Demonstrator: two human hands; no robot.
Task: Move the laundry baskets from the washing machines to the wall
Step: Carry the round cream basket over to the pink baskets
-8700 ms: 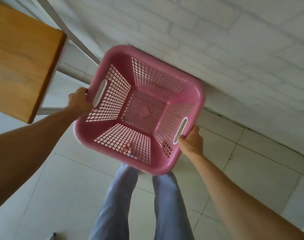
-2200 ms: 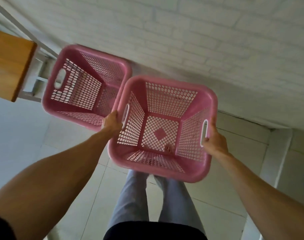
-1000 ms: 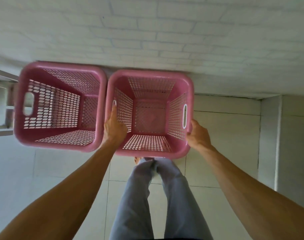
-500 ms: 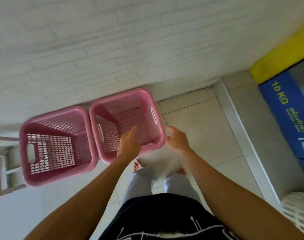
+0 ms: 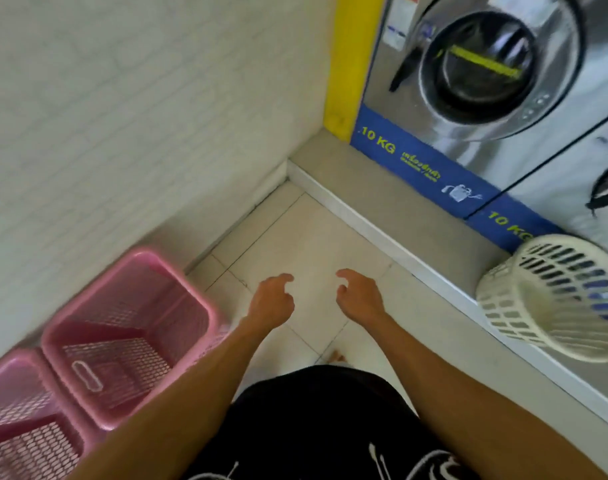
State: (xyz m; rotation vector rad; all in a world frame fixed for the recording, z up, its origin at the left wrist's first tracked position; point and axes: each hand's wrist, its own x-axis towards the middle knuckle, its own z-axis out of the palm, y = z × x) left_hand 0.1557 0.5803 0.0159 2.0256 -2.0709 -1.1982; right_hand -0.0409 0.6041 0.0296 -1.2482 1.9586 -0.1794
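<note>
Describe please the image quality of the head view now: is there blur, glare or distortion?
Head view: motion blur smears the white brick wall and the nearer pink basket; the washing machine door shows soft reflections; wide-angle distortion tilts the machines; the left hand and the right hand look fairly sharp.

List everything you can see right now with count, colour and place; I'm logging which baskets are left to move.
pink baskets: 2, pink, side by side on the floor along the white wall, lower left; both look empty
white basket: 1, cream-white, on the raised ledge in front of the washing machines, right edge
washing machines: 2 visible, silver with blue "10 KG" strips, upper right; the second is cut off by the frame
yellow strip: 1, yellow, between wall and first machine
wall: white brick, left
floor: pale tiles, centre
left hand: empty, grip open, above the floor
right hand: empty, grip open, above the floor
</note>
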